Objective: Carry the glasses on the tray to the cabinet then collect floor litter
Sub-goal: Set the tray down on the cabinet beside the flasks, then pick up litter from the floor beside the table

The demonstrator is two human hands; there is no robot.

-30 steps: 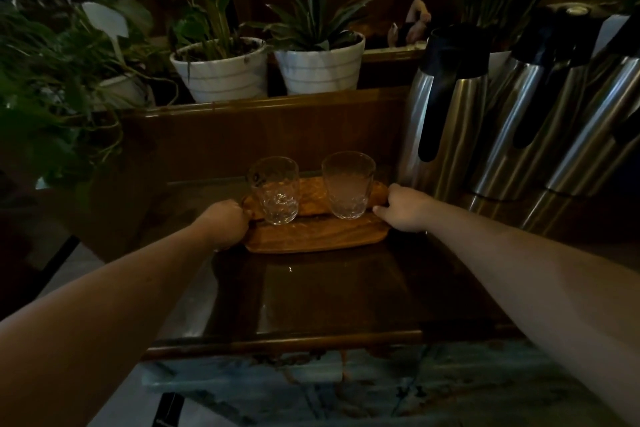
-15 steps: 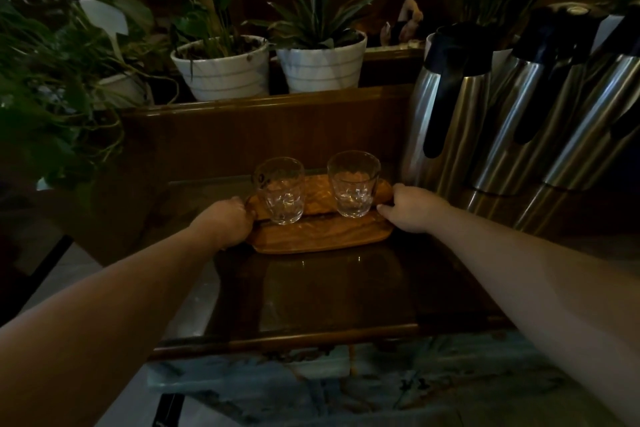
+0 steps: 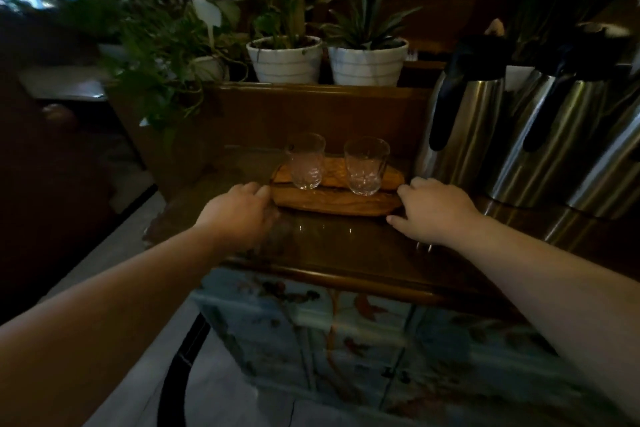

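Note:
A wooden tray [image 3: 332, 206] lies flat on the glossy dark top of the cabinet [image 3: 346, 246]. Two clear, empty glasses stand upright on it, one on the left [image 3: 306, 166] and one on the right [image 3: 365, 166]. My left hand [image 3: 239, 215] rests at the tray's left end with loose fingers at its edge. My right hand [image 3: 433, 208] is at the right end, fingers spread, fingertips just at the rim. Neither hand grips the tray. No litter shows on the visible floor.
Steel vacuum flasks [image 3: 460, 128] [image 3: 554, 142] stand close to the right of the tray. Two white plant pots [image 3: 284, 61] [image 3: 367, 62] sit on the ledge behind, with leafy plants to the left. The cabinet front [image 3: 346, 340] is painted blue. Pale floor [image 3: 225, 385] lies lower left.
Both hands have let go of the tray's ends and drawn back a little. The tray with its glasses stays on the cabinet top. My view has pulled back and shifted left.

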